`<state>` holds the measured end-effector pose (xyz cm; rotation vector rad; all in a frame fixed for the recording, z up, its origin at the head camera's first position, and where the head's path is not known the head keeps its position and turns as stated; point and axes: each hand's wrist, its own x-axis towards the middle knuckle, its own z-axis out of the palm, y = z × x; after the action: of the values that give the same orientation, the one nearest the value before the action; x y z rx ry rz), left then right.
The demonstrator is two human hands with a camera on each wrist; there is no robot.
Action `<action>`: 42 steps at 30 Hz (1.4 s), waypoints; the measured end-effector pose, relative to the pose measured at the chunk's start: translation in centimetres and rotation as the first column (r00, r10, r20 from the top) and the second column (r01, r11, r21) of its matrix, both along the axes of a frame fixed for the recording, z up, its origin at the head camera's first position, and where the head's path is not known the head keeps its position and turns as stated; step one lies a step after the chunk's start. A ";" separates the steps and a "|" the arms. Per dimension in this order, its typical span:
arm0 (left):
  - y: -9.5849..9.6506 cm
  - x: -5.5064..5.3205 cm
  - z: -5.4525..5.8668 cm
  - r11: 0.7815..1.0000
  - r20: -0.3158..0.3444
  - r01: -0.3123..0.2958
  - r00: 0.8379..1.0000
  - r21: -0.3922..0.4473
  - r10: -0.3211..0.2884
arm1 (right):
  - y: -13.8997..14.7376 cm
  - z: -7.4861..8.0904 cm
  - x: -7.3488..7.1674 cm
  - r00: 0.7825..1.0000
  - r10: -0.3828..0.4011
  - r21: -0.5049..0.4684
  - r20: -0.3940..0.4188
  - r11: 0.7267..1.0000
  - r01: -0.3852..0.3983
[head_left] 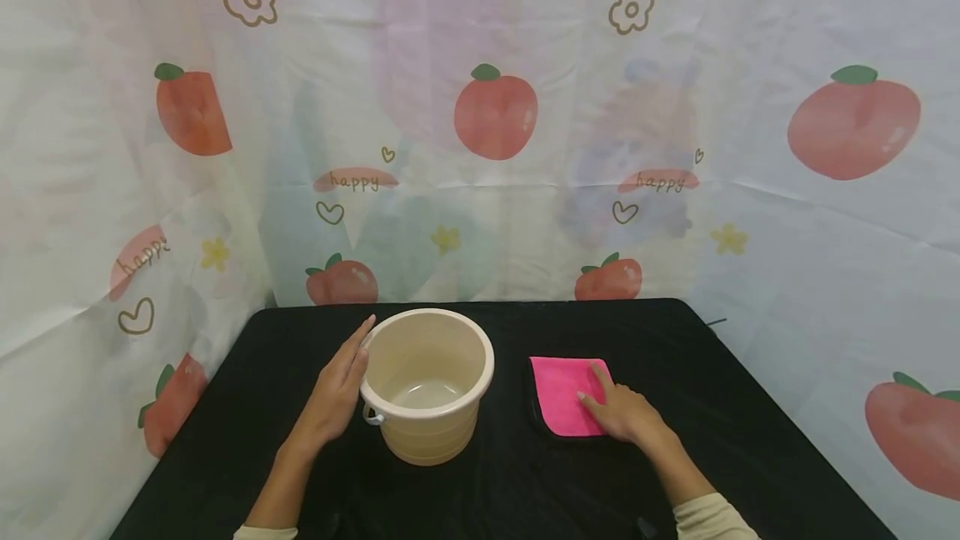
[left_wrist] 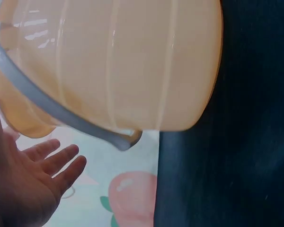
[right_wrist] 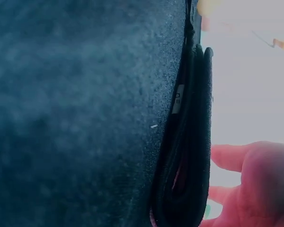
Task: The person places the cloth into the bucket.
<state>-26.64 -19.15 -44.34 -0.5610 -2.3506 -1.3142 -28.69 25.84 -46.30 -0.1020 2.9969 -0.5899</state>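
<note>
A cream plastic bucket [head_left: 426,427] stands upright on the black-covered table, its inside bare. My left hand [head_left: 335,398] lies along the bucket's left side, fingers straight and close together, fingertips right at the rim. The left wrist view shows the bucket's ribbed wall [left_wrist: 132,61] and its grey handle [left_wrist: 61,111] hanging down, with spread fingers below. My right hand [head_left: 624,413] rests on a folded cloth [head_left: 562,394], bright pink on top and black at its edges, with index finger and thumb extended over it. Its dark folded layers [right_wrist: 196,142] and a small white tag [right_wrist: 178,98] show in the right wrist view.
The table [head_left: 510,490] has a black cover and rounded far corners. Printed curtains [head_left: 495,32] with peaches, hearts and flowers close in the back and both sides. The bucket stands left of the cloth, with a strip of black table between them.
</note>
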 end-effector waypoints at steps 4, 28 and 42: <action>0.5 -0.1 -0.4 0.997 0.024 0.026 0.999 0.067 -0.027 | -0.1 0.1 -0.1 1.000 -0.013 0.010 -0.023 1.000 0.013; 2.8 -0.1 -1.9 0.867 0.190 0.037 0.970 0.498 -0.150 | 1.2 -1.5 -1.7 0.995 0.001 -0.454 0.103 0.890 0.046; 3.4 -0.8 -2.9 0.840 0.057 0.082 0.989 0.537 -0.133 | 0.2 -0.6 -1.4 0.997 -0.069 -0.420 0.030 0.904 0.075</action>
<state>-27.43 -15.78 -47.25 -0.4625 -1.8989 -1.9866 -30.05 26.01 -46.91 -0.0130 2.8145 -1.2332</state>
